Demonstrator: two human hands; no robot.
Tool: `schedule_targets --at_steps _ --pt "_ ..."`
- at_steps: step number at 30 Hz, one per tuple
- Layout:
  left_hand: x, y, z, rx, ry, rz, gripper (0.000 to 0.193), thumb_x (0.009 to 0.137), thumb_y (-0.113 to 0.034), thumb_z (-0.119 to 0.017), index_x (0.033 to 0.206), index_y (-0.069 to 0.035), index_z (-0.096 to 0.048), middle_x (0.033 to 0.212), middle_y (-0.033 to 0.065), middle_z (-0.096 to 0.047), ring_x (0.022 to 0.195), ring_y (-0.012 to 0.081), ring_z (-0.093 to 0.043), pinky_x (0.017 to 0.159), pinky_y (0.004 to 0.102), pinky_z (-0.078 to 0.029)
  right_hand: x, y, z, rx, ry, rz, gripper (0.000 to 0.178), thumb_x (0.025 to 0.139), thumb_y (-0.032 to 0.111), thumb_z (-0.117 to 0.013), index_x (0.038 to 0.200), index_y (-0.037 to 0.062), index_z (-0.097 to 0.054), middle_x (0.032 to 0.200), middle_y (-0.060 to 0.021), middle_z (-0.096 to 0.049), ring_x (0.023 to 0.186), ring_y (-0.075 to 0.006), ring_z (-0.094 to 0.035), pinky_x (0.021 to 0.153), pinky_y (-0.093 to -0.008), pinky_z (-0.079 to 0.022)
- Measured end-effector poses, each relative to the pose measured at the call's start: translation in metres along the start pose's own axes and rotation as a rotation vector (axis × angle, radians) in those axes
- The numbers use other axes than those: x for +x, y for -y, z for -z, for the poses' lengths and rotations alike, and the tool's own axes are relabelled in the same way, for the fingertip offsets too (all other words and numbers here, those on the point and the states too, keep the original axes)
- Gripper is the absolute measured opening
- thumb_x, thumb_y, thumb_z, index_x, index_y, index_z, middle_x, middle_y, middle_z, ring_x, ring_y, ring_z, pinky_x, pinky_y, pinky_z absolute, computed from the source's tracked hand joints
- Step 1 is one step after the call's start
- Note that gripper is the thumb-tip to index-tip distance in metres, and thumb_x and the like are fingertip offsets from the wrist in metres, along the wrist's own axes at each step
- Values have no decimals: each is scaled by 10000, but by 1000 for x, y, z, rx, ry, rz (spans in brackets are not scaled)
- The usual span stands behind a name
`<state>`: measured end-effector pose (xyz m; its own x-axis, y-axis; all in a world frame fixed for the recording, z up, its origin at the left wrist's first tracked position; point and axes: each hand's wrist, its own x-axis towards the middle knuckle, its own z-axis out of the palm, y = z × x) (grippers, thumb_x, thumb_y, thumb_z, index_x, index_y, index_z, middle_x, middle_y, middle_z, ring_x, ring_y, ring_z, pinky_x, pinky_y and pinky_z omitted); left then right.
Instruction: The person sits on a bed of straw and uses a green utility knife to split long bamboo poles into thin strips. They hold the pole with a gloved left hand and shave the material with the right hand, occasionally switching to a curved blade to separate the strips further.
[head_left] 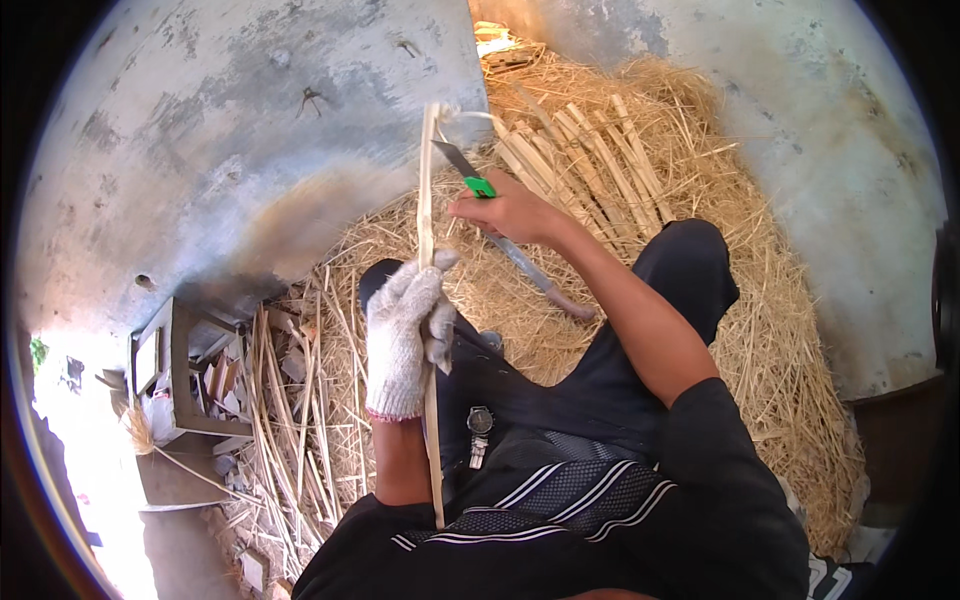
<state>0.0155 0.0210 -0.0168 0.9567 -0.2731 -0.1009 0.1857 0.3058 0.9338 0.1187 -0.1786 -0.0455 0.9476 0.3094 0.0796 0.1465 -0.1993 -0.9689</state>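
Observation:
My left hand [408, 320], in a white knitted glove, is wrapped round a long pale strip of what looks like bamboo [426, 195]. The strip stands nearly upright, and its lower end reaches down to my shirt. My right hand [512, 208] is bare and closed on a green utility knife [480, 187]. The knife's dark blade points up and left, close to the strip's upper part; whether it touches cannot be told. A thin curl [468, 114] hangs off the strip's top to the right. Below my right hand lies a long tool with a brown handle [568, 302].
Split strips [610, 165] lie on heaped shavings [780, 400] ahead of me. More long strips [285, 400] lie at the left, beside a wooden frame [180, 370] holding scraps. A wristwatch [480, 422] rests on my lap. Grey walls [270, 120] rise at left and right.

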Motion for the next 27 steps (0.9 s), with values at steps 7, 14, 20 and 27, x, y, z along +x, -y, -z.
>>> schedule_targets --at_steps 7,14,20,27 --pt "-3 -6 9 35 3 -25 482 1038 -443 -428 1160 -17 -617 531 -29 -439 366 62 -368 323 212 -319 -13 12 -6 73 -272 321 448 939 305 -592 567 113 -434 485 27 -365 454 -104 -324 458 -337 -262" --pt "-9 -6 -2 12 -60 -1 313 1004 -354 -536 1007 -45 -585 530 -2 -474 324 84 -375 270 230 -281 -23 13 -26 -542 -467 552 207 826 154 -648 651 52 -605 512 -112 -542 435 -242 -534 460 -379 -400" --pt "-18 -8 -11 135 6 -61 288 1013 -336 -525 981 -52 -561 499 3 -440 290 88 -334 249 236 -244 -23 8 -34 -685 -589 642 102 784 108 -629 703 52 -658 539 -124 -578 458 -269 -564 465 -386 -446" --pt "-46 10 -42 90 147 84 199 1002 -246 -551 921 -64 -547 489 -48 -373 328 71 -323 299 242 -283 33 -47 49 -959 -918 132 334 936 232 -559 675 47 -656 466 -15 -481 400 -137 -497 291 -316 -317"
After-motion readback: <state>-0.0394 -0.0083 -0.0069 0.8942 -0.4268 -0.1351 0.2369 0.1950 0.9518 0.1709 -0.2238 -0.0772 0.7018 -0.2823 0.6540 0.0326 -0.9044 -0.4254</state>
